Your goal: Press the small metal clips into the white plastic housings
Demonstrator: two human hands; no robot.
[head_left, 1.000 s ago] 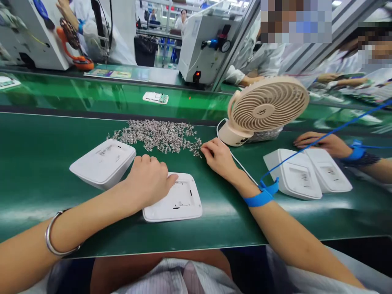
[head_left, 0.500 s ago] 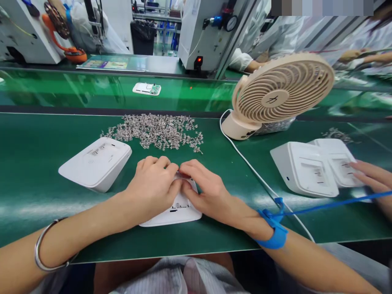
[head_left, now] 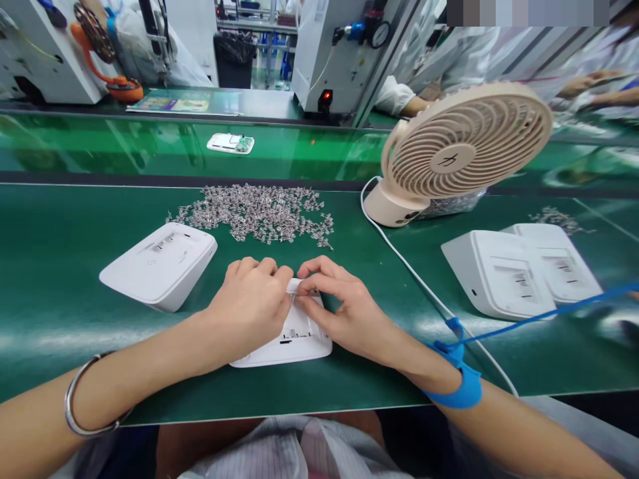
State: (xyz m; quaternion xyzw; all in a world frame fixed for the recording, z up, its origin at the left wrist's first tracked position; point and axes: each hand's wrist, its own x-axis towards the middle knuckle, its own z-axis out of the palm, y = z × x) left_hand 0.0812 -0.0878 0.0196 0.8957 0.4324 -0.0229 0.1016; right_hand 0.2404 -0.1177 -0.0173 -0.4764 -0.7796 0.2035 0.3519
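A white plastic housing (head_left: 312, 347) with a recess lies on the green work surface, partly covered by both hands. My left hand (head_left: 252, 298) is closed over its left side, fingers curled; the fingertips are hidden. From the right, my right hand (head_left: 344, 303) reaches over the recess with thumb and forefinger nearly together, at a tiny metallic bit too small to name. A pile of small metal spring-like pieces (head_left: 259, 211) spreads beyond the hands. Left of them sits another white housing (head_left: 160, 266), a wedge shape with a similar recess.
A beige fan (head_left: 459, 153) stands at the back right, its white cable (head_left: 417, 283) running forward. Two white housings (head_left: 512, 299) sit at the right. A blue cord (head_left: 544, 316) stretches from my right wristband. On the belt behind lies a white part with a circuit board (head_left: 230, 143).
My right hand's fingers have drawn slightly apart from my left hand. Another person's hand has left the housings at the right. The part on the belt has shifted left.
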